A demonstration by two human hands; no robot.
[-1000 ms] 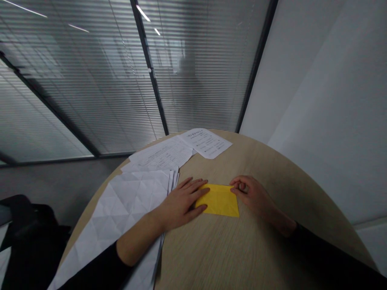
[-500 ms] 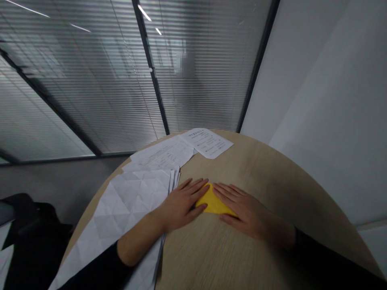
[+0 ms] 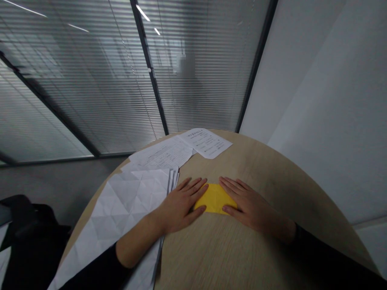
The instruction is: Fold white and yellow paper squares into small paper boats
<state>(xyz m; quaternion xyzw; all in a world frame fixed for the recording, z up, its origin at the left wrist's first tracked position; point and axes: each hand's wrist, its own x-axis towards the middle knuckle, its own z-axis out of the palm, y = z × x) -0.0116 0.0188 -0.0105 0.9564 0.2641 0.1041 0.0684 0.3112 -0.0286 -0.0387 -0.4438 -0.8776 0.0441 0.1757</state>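
Note:
A piece of folded yellow paper [image 3: 215,199] lies flat on the wooden table [image 3: 208,253], with faint creases on its face. My left hand [image 3: 183,205] rests palm down over its left end, fingers stretched out. Over the right end lies my right hand [image 3: 244,201], also flat, with its fingers extended and its thumb on the paper's near edge. Both ends of the paper are hidden under the hands; its middle shows between them.
Creased white sheets [image 3: 133,197] lie in a stack at the left, partly under my left forearm. Printed pages [image 3: 208,143] spread along the table's far edge. A dark chair [image 3: 36,237] stands at the lower left. Beyond the table are a glass partition with blinds [image 3: 196,92] and a white wall [image 3: 326,121].
My right hand has slid slightly right along the yellow paper, so more of its middle shows. My left hand stays nearly in place on the left end.

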